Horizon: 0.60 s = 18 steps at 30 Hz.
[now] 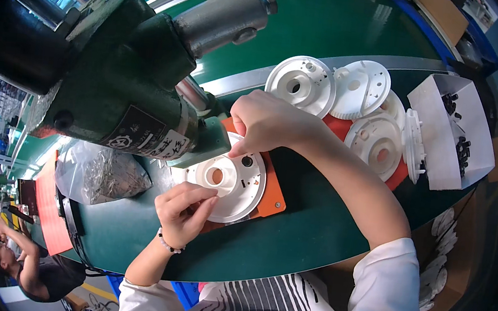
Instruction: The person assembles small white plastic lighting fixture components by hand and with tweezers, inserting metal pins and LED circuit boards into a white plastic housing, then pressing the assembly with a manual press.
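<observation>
A round white plastic disc (238, 200) with a raised central ring and small holes lies on an orange base plate (273, 202) under the green press head (204, 144). At the disc's near left side, my left hand (184, 209) is closed in a pinch; what is between its fingertips, if anything, is too small to make out. My right hand (265, 122) reaches over the far side, its fingers curled and the thumb pointing down at the disc beside the press head. Whatever those fingers hold is hidden.
The green press body (128, 80) fills the left. A clear bag of small metal pins (102, 172) lies beneath it. Several white discs (303, 85) are piled at right, next to a white box (448, 132) of small black parts. Another person (34, 263) works at far left.
</observation>
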Tool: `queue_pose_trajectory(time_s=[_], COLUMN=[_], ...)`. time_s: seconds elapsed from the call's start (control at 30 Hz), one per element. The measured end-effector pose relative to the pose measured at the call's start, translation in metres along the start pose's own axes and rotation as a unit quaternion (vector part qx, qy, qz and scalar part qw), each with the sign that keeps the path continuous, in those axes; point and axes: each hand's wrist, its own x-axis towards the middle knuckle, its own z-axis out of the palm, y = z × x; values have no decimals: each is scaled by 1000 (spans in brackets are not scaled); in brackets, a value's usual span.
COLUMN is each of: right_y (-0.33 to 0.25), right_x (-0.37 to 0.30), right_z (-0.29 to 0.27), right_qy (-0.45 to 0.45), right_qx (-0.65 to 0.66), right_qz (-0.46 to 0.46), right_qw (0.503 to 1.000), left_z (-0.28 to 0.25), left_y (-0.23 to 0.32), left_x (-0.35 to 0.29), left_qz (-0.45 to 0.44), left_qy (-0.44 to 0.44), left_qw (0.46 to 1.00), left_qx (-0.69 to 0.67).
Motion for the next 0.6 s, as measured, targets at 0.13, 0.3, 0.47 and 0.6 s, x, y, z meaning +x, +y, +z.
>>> queue_pose_trajectory(time_s=[0.13, 0.3, 0.47, 0.6], right_y=[9, 2, -56, -72], right_x=[-3, -41, -109, -116], right_z=[4, 2, 42, 66], right_qy=[54, 189, 295, 262], right_qx=[-5, 111, 206, 252], right_qz=[-13, -8, -103, -185], right_qw=[998, 976, 927, 913], left_z=[4, 0, -15, -22], left_y=[-3, -8, 15, 34], left_x=[2, -22, -15, -3], left_qz=[24, -94, -106, -256], left_qy=[17, 135, -38, -186], left_qw=[1000, 939, 922, 798], left_qx=[-7, -301, -370, -512])
